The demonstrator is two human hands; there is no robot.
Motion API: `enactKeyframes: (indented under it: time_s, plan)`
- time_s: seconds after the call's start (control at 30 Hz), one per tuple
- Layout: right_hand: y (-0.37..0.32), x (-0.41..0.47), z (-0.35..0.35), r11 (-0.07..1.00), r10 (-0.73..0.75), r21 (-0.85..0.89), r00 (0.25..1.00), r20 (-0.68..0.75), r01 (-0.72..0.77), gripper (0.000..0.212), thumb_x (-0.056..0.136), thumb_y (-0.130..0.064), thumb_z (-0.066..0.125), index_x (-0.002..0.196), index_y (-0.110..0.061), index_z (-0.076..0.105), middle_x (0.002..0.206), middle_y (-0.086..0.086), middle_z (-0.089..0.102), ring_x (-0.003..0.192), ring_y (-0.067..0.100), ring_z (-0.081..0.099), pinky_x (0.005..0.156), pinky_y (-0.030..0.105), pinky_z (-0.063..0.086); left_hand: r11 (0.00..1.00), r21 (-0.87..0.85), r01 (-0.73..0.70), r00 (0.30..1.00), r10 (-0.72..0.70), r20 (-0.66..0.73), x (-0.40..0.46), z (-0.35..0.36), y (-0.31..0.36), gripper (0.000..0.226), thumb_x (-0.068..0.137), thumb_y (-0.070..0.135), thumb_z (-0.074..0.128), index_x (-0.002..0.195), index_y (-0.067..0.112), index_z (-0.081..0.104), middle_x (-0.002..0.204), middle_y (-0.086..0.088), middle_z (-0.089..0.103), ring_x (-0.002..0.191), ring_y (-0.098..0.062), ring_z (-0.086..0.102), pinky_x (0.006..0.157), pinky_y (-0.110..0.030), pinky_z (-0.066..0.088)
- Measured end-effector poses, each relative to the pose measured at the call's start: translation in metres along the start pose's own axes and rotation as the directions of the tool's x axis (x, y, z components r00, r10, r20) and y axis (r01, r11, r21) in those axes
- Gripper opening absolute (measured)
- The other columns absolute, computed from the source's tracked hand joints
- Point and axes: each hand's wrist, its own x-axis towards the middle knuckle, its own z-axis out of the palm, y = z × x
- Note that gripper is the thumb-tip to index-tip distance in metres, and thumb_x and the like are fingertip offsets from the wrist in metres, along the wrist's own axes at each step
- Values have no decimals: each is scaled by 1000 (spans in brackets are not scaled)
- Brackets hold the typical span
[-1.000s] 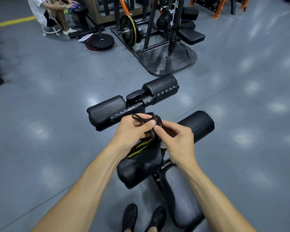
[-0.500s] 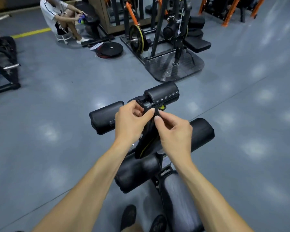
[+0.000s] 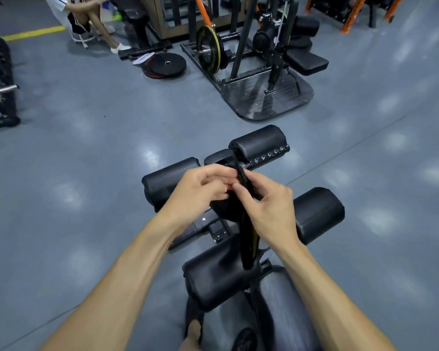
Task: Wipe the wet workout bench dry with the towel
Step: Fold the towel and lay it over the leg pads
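Black towel (image 3: pixel 246 239) pinched by left hand (image 3: pixel 198 191) and right hand (image 3: pixel 271 206), top hidden, bench (image 3: pixel 281 307) cut off

Even, bright overhead light leaves soft pale glare patches across the grey floor (image 3: pixel 86 138). Wide-angle bending curves its far edges; the hands are slightly motion-blurred.
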Motion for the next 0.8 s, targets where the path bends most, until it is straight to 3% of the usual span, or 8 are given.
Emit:
enactKeyframes:
  time_s: [0.13, 0.23, 0.33, 0.4, 0.5, 0.6, 0.7, 0.8]
  plan:
    - [6, 19, 11, 922, 227, 323, 974, -12, -211, 16, 97, -6, 66, 104, -17, 77, 99, -5, 79, 95, 8, 72, 91, 31, 56, 949, 303, -91, 981, 138, -137, 20, -43, -24, 39, 88, 3, 67, 105, 38, 70, 119, 10, 61, 107, -4, 61, 90, -24, 51]
    - [0, 36, 15, 864, 268, 439, 963, 16, -248, 13, 97, -4, 65, 100, -10, 77, 96, 8, 77, 91, 18, 69, 90, 41, 55, 979, 205, 0, 996, 18, -85, 34, -69, -41, 44, 85, 25, 81, 120, 36, 58, 131, 15, 59, 118, 1, 59, 97, -28, 52]
    - [-13, 49, 19, 840, 250, 477, 965, 84, -260, 26, 97, -2, 61, 87, -20, 77, 89, 2, 74, 87, 17, 68, 84, 32, 55, 995, 41, 90, 995, -91, 27, 45, -77, -47, 55, 82, 24, 83, 129, 30, 55, 131, 6, 63, 117, -3, 63, 96, -23, 53]
    - [-15, 56, 22, 823, 265, 489, 957, 120, -289, 31, 96, -1, 59, 81, -22, 76, 85, 0, 72, 84, 16, 65, 82, 31, 51, 988, -85, 132, 989, -125, 74, 51, -82, -52, 59, 79, 23, 86, 131, 26, 58, 131, -1, 66, 117, -8, 66, 95, -22, 53]
    - [-11, 65, 22, 827, 278, 454, 943, 184, -332, 12, 87, -18, 66, 91, -7, 70, 89, 11, 61, 86, 26, 54, 81, 43, 41, 961, -226, 161, 984, -140, 106, 54, -96, -64, 60, 70, 32, 88, 126, 26, 67, 130, -14, 66, 120, -24, 65, 106, -37, 50]
    - [-14, 71, 24, 896, 239, 317, 939, 247, -312, 11, 91, -9, 62, 95, -5, 72, 91, 10, 68, 83, 24, 61, 81, 37, 48, 996, -50, 77, 997, -75, 33, 53, -103, -70, 42, 75, 23, 89, 113, 29, 71, 118, -8, 70, 106, -20, 67, 97, -29, 54]
    - [-21, 74, 28, 944, 175, 225, 944, 278, -242, 18, 89, -8, 59, 100, -6, 73, 103, 17, 73, 100, 42, 63, 95, 51, 49, 1000, 19, 11, 998, -10, -54, 53, -101, -76, 33, 74, 18, 89, 99, 33, 73, 99, 5, 75, 92, -11, 70, 85, -22, 55]
    - [-21, 75, 32, 964, 168, 158, 950, 263, -214, 21, 87, -11, 57, 98, -13, 75, 99, 22, 71, 91, 45, 62, 83, 47, 50, 983, 175, -50, 984, 79, -163, 51, -101, -83, 27, 70, 24, 92, 90, 31, 75, 90, 11, 75, 81, -4, 69, 78, -23, 57]
